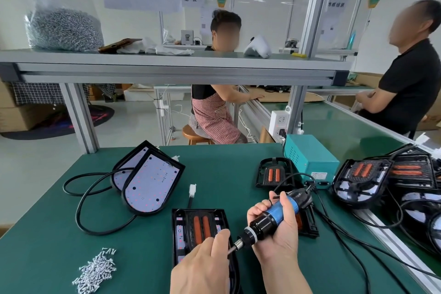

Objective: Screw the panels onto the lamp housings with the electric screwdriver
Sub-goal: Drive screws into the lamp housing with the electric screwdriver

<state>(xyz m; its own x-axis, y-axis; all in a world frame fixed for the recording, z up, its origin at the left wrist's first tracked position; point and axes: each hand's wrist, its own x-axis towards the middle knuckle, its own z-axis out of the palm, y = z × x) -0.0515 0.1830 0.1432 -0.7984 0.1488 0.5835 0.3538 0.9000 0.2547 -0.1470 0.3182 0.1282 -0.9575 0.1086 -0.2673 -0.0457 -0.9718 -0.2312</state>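
The right hand (276, 229) is wrapping its grip around the hard, chunky screwdriver (274, 218) while the left hand (205, 267) is pinching its grip at the bit, over the stiff housing (191, 227).

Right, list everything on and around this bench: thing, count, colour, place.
electric screwdriver: one, blue and black, held over the near housing
lamp housing with panel: one, black with orange strips, near centre
LED panels: two, white in black rims, overlapping, left of centre
loose screws: one pile, silver, near left
bag of screws: one, clear, shelf left
power supply box: one, teal, right rear
more housings: several, black, stacked far right
phone: one, brown, on shelf
table: one, green
people: two, beyond the bench
left hand: at the screwdriver's bit
right hand: gripping the screwdriver
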